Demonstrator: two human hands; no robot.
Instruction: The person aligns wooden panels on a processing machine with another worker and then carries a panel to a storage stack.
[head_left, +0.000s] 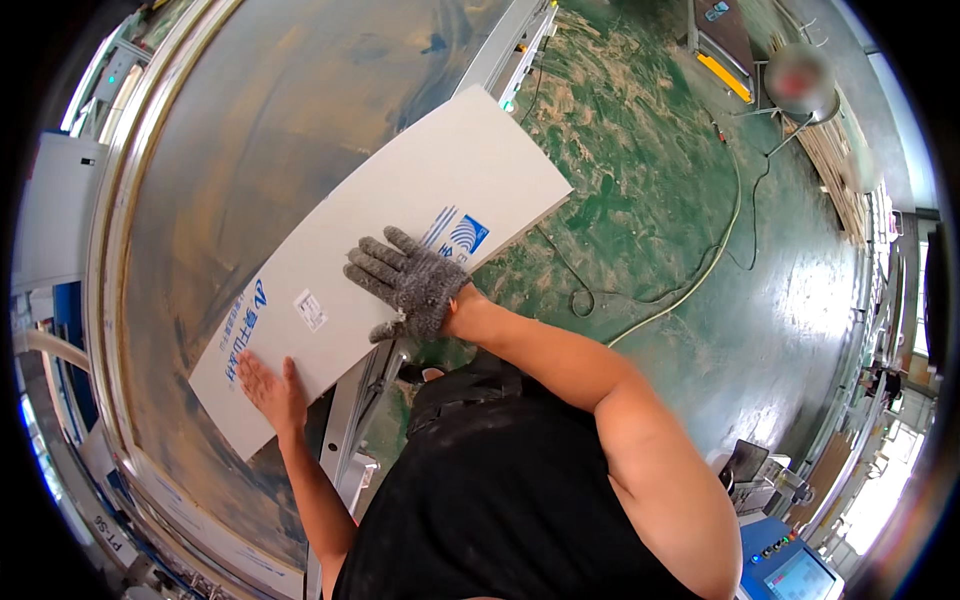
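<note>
A long pale board or flat panel (370, 190) with blue print and a small white label (310, 310) lies slantwise over the near edge of a machine bed. Its far right end juts out past the bed's rail, above the floor. My left hand (272, 393), bare, rests flat on the board's near left end with the fingers stretched. On the board's right-hand part lies my right hand (412, 285), in a grey knit glove, palm down and fingers spread. Neither hand is closed around anything.
The dusty brown machine bed (270, 110) is framed by metal rails (490, 60). Green floor (620, 130) with sawdust carries a hose (690, 290) and cables. A blue control panel (790, 565) with a screen stands at lower right; a cart (722, 45) is at far right.
</note>
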